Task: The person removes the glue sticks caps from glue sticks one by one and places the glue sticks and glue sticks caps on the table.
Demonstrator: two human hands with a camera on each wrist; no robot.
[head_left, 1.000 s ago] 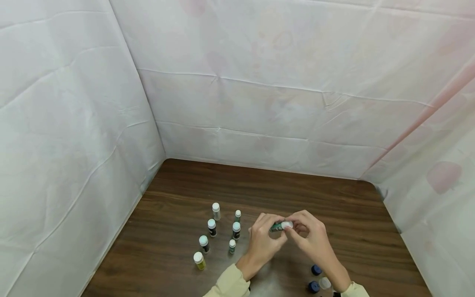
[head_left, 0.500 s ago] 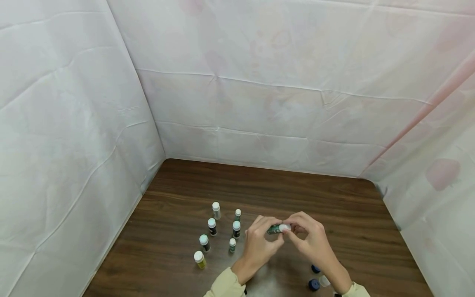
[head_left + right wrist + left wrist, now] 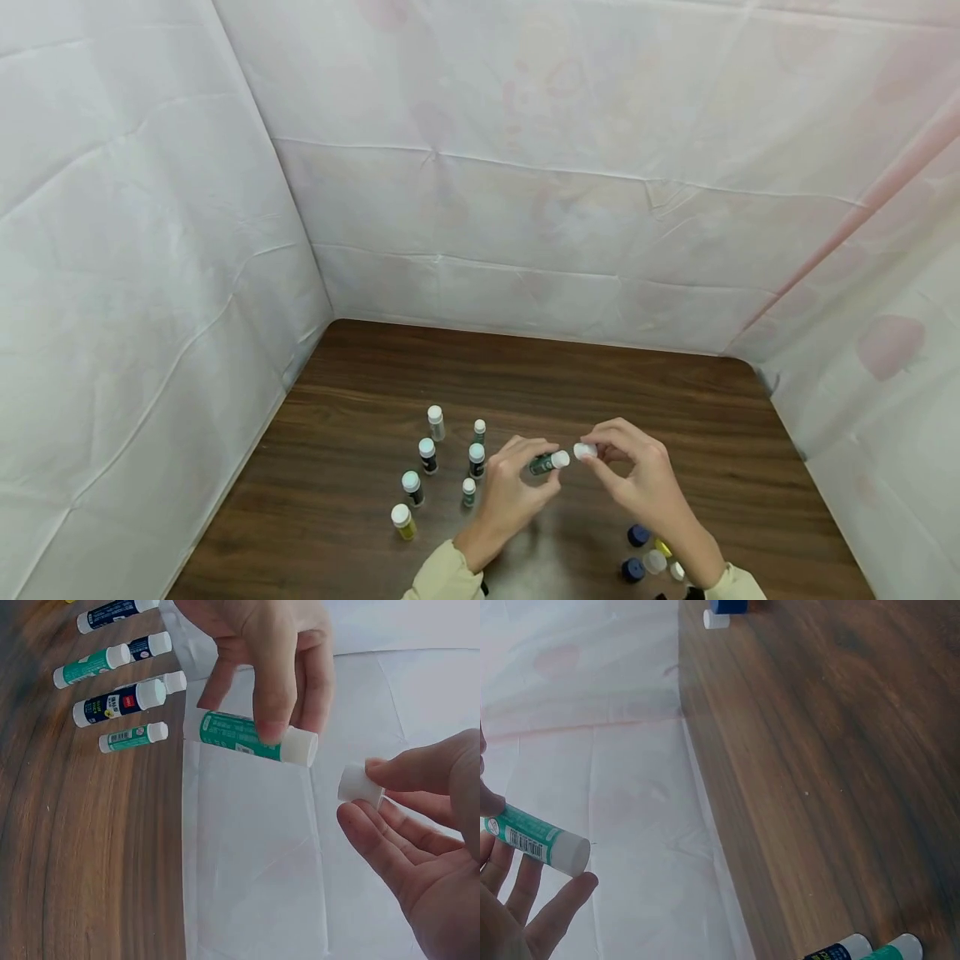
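Observation:
My left hand (image 3: 517, 487) holds a small glue stick (image 3: 543, 463) with a green label, tilted, its white end towards the other hand. Fingers and thumb grip it by the labelled barrel, as the right wrist view shows. Opposite that end, my right hand (image 3: 637, 467) pinches a white cap (image 3: 356, 786) between thumb and fingers. A narrow gap separates the cap from the glue stick. Both hands are raised over the table. Left of them, several white-topped glue sticks (image 3: 477, 460) stand upright in two rough rows, some labelled green, some dark, and one yellow (image 3: 404, 525).
Near the right forearm lie loose caps: two blue ones, a farther cap (image 3: 638, 535) and a nearer cap (image 3: 633, 570), plus a translucent cap (image 3: 655, 562) and a yellow piece (image 3: 663, 547). White sheeting (image 3: 480, 208) walls in the brown wooden table (image 3: 360, 367) at back and sides.
The white cap has come away from the glue stick's end. My left hand has moved slightly left with the stick, while my right hand has shifted right with the cap.

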